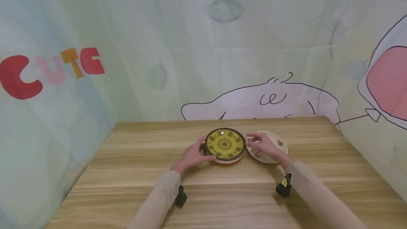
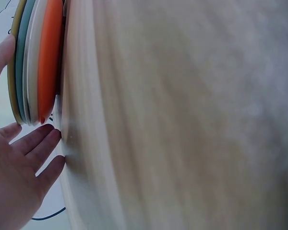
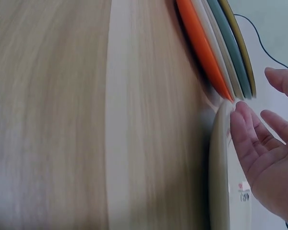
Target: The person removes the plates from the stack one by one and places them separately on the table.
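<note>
A stack of plates stands near the table's back edge. Its top is a yellow patterned plate with a dark rim. Beneath it, the left wrist view shows a teal plate, pale plates and an orange plate lowest. My left hand touches the stack's left side, thumb at the front rim, fingers fairly straight. A cream plate with small prints lies just right of the stack. Over it hovers my right hand, fingers loose and holding nothing, fingertips close to the stack's right side.
The wooden table reaches the printed cloth backdrop behind and at both sides. A black wrist camera sits at the left cuff and another camera at the right.
</note>
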